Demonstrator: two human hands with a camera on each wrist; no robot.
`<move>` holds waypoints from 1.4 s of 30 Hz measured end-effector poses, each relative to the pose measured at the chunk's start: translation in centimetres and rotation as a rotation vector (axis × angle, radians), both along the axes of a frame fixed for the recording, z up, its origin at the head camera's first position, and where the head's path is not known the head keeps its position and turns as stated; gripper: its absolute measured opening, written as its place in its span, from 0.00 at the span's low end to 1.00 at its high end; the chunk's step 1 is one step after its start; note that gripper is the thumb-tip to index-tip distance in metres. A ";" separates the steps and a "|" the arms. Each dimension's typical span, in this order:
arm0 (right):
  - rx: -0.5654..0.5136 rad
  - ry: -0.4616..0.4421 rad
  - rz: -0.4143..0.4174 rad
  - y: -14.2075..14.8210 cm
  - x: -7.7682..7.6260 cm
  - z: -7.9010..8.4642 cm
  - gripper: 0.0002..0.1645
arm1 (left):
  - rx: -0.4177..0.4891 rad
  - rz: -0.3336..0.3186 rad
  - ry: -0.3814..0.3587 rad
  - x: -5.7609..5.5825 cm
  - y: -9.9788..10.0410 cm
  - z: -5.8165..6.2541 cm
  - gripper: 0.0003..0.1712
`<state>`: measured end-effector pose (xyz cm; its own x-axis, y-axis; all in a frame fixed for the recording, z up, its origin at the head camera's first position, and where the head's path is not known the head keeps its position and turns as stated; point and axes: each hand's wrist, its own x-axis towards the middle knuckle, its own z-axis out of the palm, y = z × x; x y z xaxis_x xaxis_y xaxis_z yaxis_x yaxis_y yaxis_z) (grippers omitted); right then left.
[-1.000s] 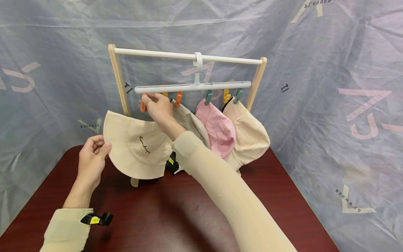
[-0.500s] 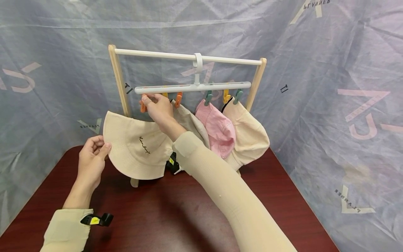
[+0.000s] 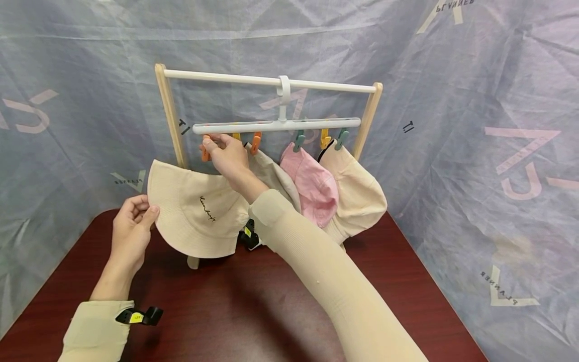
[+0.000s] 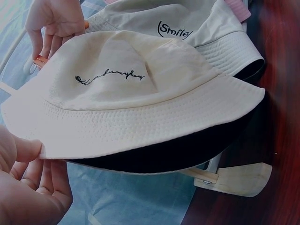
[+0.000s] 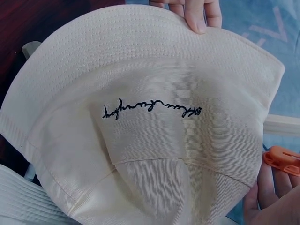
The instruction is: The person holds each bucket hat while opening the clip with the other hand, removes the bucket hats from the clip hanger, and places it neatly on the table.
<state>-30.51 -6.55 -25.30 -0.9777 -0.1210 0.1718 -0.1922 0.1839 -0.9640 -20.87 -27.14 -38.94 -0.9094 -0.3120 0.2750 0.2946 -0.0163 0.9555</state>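
A cream bucket hat (image 3: 199, 211) with dark script stitching is tilted sideways below the left end of a white hanger (image 3: 244, 126). My left hand (image 3: 131, 231) pinches its brim between thumb and fingers; the left wrist view shows the hat's dark inside (image 4: 187, 145). Up at the hanger bar, my right hand (image 3: 228, 156) pinches the leftmost orange clip (image 3: 206, 149), which also shows beside the fingers in the right wrist view. Whether that clip touches the hat cannot be told. The right hand and forearm hide part of the hats behind.
A grey hat (image 3: 273, 171), a pink hat (image 3: 312, 186) and another cream hat (image 3: 359, 196) hang from coloured clips farther right. The hanger hooks over the rack's white rail (image 3: 221, 76), between wooden posts (image 3: 368, 120). Beneath lies a dark red table (image 3: 203, 311); a printed grey curtain (image 3: 452, 176) surrounds it.
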 end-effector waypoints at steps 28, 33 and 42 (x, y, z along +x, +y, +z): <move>0.132 0.133 0.145 0.7 0.1 -0.6 0.31 | 0.066 0.051 -0.019 -0.4 0.0 -0.3 0.12; 0.123 0.133 0.187 1.3 0.3 -0.7 0.31 | 0.083 0.114 -0.034 -0.7 0.4 -0.4 0.12; 0.164 0.154 0.221 3.1 1.2 -1.2 0.30 | 0.155 0.136 -0.014 -0.6 1.2 -1.2 0.12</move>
